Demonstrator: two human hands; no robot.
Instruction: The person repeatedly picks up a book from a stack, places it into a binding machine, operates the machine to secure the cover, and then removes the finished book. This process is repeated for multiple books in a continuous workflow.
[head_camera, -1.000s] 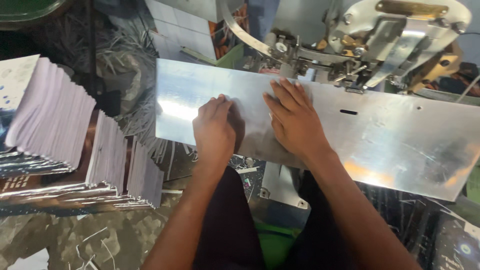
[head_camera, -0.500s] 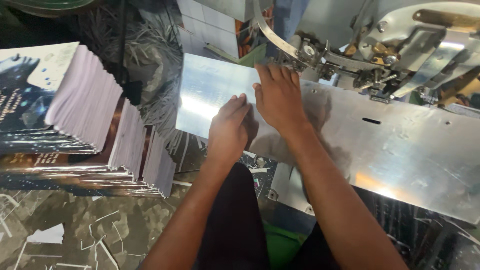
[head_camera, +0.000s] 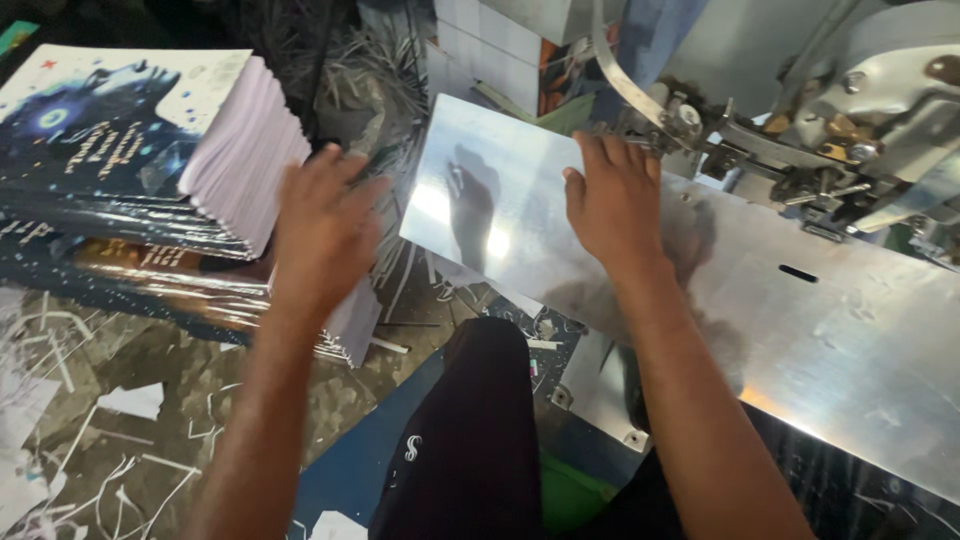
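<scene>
My right hand (head_camera: 612, 200) lies flat, palm down, on the shiny metal work plate (head_camera: 800, 330), its fingertips close to the machine head (head_camera: 820, 130). Whether anything lies under the palm is hidden. My left hand (head_camera: 322, 225) is in the air to the left of the plate, blurred, fingers spread, holding nothing. It hovers beside the tall stack of booklets (head_camera: 150, 150) with dark blue covers and white page edges. A lower stack (head_camera: 180, 290) lies beneath that one.
Paper scraps and trimmed strips (head_camera: 90, 420) litter the floor at lower left. My knee in dark trousers (head_camera: 470, 440) sits under the plate's front edge. A curved metal band (head_camera: 620, 80) rises from the machine. White and grey boxes (head_camera: 490, 40) stand behind the plate.
My left hand has left the metal plate and swung left toward the booklet stack. My right hand slid up the plate toward the machine head. The view shifted left.
</scene>
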